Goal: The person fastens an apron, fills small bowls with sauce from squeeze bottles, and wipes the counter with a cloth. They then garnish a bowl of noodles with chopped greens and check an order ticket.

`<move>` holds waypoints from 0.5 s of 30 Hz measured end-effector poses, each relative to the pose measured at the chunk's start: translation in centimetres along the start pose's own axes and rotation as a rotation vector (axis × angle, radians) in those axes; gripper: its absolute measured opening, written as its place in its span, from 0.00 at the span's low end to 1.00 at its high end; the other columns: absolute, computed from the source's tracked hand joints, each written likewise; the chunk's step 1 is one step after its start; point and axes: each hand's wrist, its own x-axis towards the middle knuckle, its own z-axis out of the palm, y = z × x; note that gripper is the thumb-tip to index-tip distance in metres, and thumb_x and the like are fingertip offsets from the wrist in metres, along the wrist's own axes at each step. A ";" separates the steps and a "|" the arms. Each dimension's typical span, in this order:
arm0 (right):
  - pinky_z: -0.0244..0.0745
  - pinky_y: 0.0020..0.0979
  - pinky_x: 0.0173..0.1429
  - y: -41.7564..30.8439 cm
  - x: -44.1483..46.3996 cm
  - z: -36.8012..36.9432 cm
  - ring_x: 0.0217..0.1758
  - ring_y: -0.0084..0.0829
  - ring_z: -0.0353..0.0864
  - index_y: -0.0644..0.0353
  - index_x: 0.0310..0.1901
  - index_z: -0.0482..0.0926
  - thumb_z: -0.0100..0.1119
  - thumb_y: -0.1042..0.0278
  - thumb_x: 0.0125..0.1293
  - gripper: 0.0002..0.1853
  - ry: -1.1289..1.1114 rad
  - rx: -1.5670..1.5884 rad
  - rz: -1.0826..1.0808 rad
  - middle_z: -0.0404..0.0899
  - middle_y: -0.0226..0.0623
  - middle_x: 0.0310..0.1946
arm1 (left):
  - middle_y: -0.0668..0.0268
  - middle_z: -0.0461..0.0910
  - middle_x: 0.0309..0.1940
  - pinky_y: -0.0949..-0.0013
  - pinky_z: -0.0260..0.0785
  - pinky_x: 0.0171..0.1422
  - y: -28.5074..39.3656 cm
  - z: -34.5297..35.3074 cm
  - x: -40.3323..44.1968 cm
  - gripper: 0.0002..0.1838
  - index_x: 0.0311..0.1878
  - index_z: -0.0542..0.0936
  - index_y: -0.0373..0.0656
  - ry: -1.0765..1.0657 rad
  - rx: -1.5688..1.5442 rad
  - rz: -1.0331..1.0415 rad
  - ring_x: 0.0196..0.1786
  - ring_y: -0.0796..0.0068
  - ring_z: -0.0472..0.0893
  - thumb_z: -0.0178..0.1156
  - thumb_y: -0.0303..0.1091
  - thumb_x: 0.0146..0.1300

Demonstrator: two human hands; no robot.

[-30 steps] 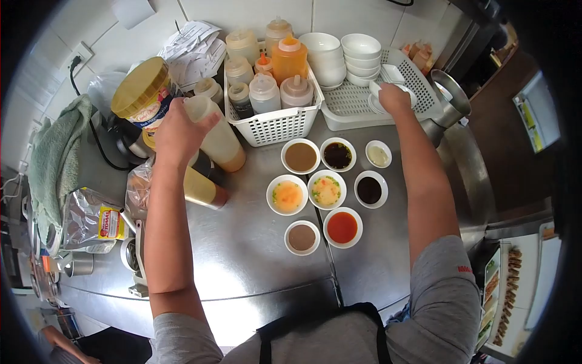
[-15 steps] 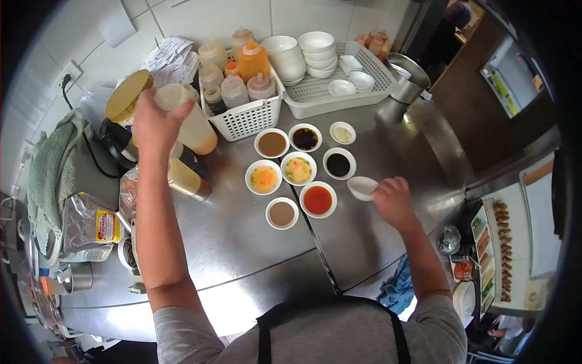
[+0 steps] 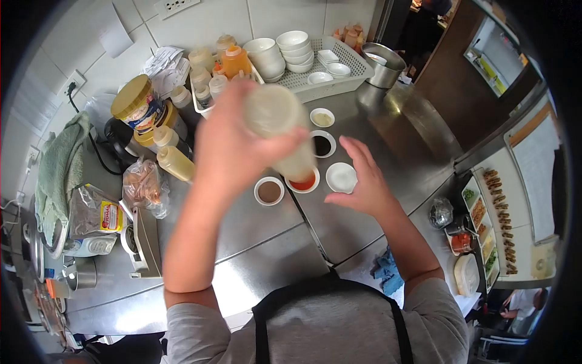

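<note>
My left hand [image 3: 233, 136], blurred by motion, is closed around a large translucent squeeze bottle [image 3: 274, 118]. The bottle's broad round end faces up at me and its other end points down over the sauce bowls. My right hand [image 3: 367, 188] is curved beside a small white bowl [image 3: 341, 178] on the counter, thumb and fingers spread. That bowl looks empty. Left of it sits a bowl of red sauce [image 3: 305, 184], partly behind the bottle, and a bowl of brown sauce [image 3: 269, 191]. Farther back are a dark sauce bowl [image 3: 324, 144] and a pale one [image 3: 322, 117].
Behind, a grey perforated tray [image 3: 330, 88] bears stacked white bowls [image 3: 295, 45]; a white basket [image 3: 202, 109] holds several squeeze bottles. A steel pot [image 3: 385, 64] stands at back right. Left are a gold-lidded jar [image 3: 133, 100], another squeeze bottle [image 3: 176, 162] and a green towel [image 3: 63, 176].
My left hand has carried the bottle from beside the basket rightward over the sauce bowls. The small white bowl now sits level and farther left, and my right hand's fingers have spread.
</note>
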 end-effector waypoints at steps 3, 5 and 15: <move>0.59 0.37 0.59 -0.5 -0.3 -0.4 0.58 0.44 0.61 0.55 0.60 0.54 0.70 0.60 0.32 0.49 0.057 0.181 0.033 0.60 0.44 0.55 | 0.54 0.73 0.35 0.67 0.68 0.42 0.6 5.0 -2.1 0.33 0.42 0.66 0.34 -0.162 -0.295 -0.149 0.40 0.64 0.75 0.69 0.43 0.34; 0.59 0.37 0.59 -0.1 -1.0 -0.5 0.58 0.44 0.61 0.57 0.60 0.53 0.70 0.61 0.32 0.50 0.063 0.291 0.089 0.60 0.45 0.55 | 0.54 0.73 0.37 0.68 0.68 0.43 -0.5 8.2 -3.4 0.33 0.43 0.65 0.33 -0.184 -0.305 -0.143 0.41 0.67 0.75 0.68 0.42 0.36; 0.66 0.37 0.51 6.8 -7.8 -3.1 0.47 0.43 0.69 0.47 0.59 0.56 0.64 0.65 0.35 0.44 -0.246 -0.335 0.366 0.67 0.42 0.45 | 0.62 0.66 0.42 0.76 0.66 0.41 -9.4 11.6 -9.1 0.28 0.54 0.61 0.37 -0.193 -0.703 -0.425 0.37 0.78 0.71 0.59 0.37 0.53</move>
